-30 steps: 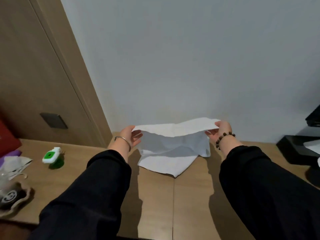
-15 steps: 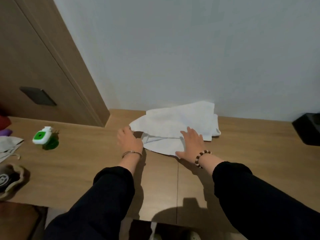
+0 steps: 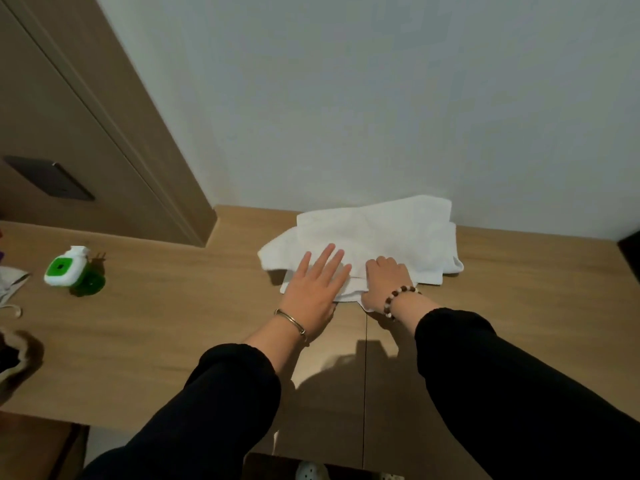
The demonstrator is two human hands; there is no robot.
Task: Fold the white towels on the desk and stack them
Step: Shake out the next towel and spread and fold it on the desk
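Observation:
A white towel (image 3: pixel 388 237) lies rumpled and partly folded on the wooden desk (image 3: pixel 173 323), close to the wall. My left hand (image 3: pixel 317 289) rests flat on its near left part, fingers spread, palm down. Right beside it, my right hand (image 3: pixel 386 282) has its fingers curled on the towel's near edge, which bunches under them. Both arms wear black sleeves; the left wrist has a thin bangle, the right a bead bracelet.
A green and white plug-in device (image 3: pixel 67 270) stands at the left of the desk. A brown wooden panel (image 3: pixel 86 133) rises at the back left. A dark object (image 3: pixel 630 251) sits at the right edge, a bowl-like item (image 3: pixel 14 358) at far left.
The towel went from being held up by both hands to lying on the desk. My left hand has moved right onto it, and my right hand's fingers have curled at the near edge.

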